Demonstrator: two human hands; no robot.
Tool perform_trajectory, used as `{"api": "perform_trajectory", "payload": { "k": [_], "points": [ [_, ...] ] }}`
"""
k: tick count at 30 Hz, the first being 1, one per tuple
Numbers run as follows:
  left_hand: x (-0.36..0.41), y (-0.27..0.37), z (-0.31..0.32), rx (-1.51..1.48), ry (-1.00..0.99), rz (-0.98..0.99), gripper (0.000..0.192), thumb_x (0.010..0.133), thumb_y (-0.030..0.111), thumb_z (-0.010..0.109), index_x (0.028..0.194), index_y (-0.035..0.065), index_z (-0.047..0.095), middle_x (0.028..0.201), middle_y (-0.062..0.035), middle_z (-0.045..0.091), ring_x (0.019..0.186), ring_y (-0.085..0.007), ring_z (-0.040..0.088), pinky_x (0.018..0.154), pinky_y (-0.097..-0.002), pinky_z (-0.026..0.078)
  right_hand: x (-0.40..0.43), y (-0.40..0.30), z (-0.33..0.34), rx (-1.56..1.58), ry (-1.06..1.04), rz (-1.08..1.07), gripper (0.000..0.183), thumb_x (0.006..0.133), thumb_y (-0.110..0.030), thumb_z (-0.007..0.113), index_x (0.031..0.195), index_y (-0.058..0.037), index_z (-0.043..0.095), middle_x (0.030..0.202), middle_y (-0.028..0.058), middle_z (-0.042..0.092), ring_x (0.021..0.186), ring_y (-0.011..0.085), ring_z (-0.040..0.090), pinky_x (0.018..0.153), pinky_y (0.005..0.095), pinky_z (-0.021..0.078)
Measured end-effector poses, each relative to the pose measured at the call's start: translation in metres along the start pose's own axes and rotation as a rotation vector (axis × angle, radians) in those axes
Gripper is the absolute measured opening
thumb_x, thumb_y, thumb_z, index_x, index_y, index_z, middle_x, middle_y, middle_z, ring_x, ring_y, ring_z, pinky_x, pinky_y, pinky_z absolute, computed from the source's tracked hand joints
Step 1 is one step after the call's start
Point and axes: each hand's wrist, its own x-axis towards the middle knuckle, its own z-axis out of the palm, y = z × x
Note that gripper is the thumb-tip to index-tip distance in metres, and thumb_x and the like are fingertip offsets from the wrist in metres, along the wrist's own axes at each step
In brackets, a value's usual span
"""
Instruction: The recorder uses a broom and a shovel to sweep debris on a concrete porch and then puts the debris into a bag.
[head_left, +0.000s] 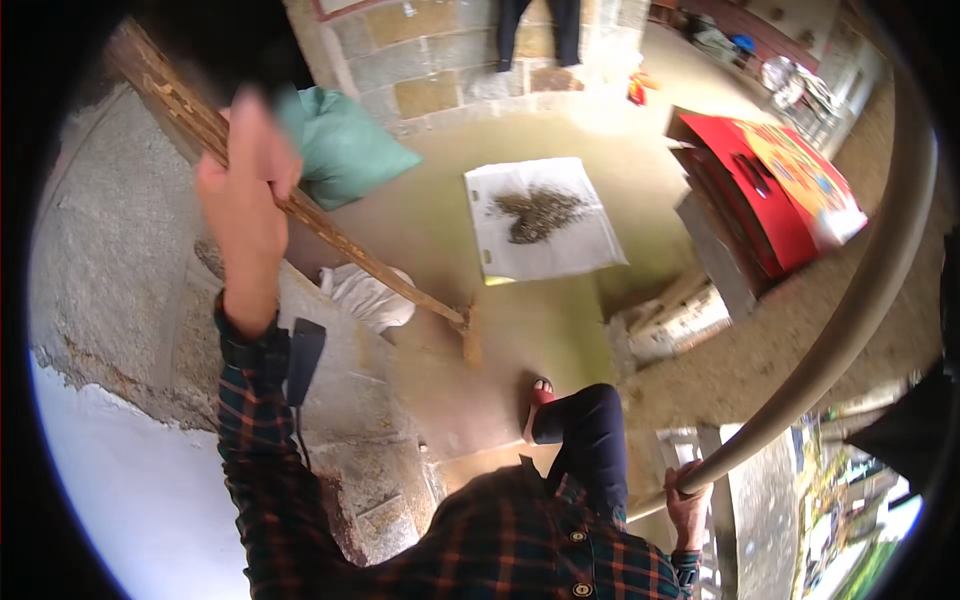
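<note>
My left hand (251, 202) is raised and wrapped around the mottled brown wooden handle (360, 259) of a long tool. Its crosswise head (471, 334), blurred and seen nearly edge-on, is by the floor in front of me; I cannot tell whether it touches. Low on the right, my right hand (686, 504) grips a thick, pale, smooth pole (832, 360). That pole runs up past the right side of the view and looks bent by the lens. Beyond the tool head, a white sack sheet (525, 259) lies flat on the floor, with a dark, loose heap of small bits (544, 214) on it.
A full green sack (349, 150) leans behind my left hand. White cloth (360, 296) lies beside the rough stone wall (120, 225). Red cardboard boxes (787, 187) stand on a ledge at right. Dark trousers (538, 30) hang against the block wall (420, 56).
</note>
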Motion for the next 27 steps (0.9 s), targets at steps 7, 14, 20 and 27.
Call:
{"api": "perform_trajectory", "payload": {
  "k": [7, 14, 20, 27],
  "points": [
    [0.052, -0.107, -0.01, 0.029, 0.12, -0.233, 0.03, 0.092, 0.019, 0.045, 0.065, 0.0108, 0.034, 0.048, 0.0008, 0.035, 0.038, -0.0068, 0.03, 0.037, -0.023, 0.023, 0.155, -0.04, 0.046, 0.026, -0.17, 0.138, 0.02, 0.074, 0.001, 0.061, 0.07, -0.0047, 0.042, 0.059, 0.002, 0.042, 0.053, 0.0105, 0.047, 0.049, 0.0281, 0.0419],
    [0.092, -0.155, -0.006, 0.075, 0.289, -0.336, 0.027, 0.089, 0.012, 0.049, 0.067, 0.0109, 0.035, 0.053, 0.004, 0.037, 0.044, -0.0046, 0.034, 0.04, -0.0212, 0.027, 0.264, -0.109, 0.053, 0.18, -0.133, 0.22, 0.021, 0.073, 0.004, 0.06, 0.072, -0.0056, 0.042, 0.062, 0.0016, 0.043, 0.053, 0.0113, 0.05, 0.047, 0.0282, 0.044],
    [0.083, -0.174, -0.022, 0.104, 0.262, -0.499, 0.022, 0.089, 0.011, 0.051, 0.07, 0.011, 0.038, 0.057, 0.0071, 0.036, 0.05, -0.0008, 0.035, 0.044, -0.0185, 0.029, 0.3, -0.166, 0.038, -0.032, -0.083, -0.008, 0.021, 0.067, 0.003, 0.06, 0.08, -0.0032, 0.043, 0.07, 0.0041, 0.045, 0.061, 0.0147, 0.047, 0.056, 0.0304, 0.0431],
    [0.113, -0.181, -0.026, 0.14, 0.332, -0.542, 0.027, 0.091, 0.018, 0.05, 0.068, 0.0122, 0.036, 0.054, 0.0071, 0.033, 0.044, -0.0015, 0.031, 0.04, -0.0192, 0.023, 0.333, -0.232, 0.046, -0.028, -0.133, 0.113, 0.016, 0.068, -0.003, 0.063, 0.072, -0.0025, 0.047, 0.064, 0.0044, 0.048, 0.06, 0.0133, 0.047, 0.055, 0.031, 0.0414]
  ]
}}
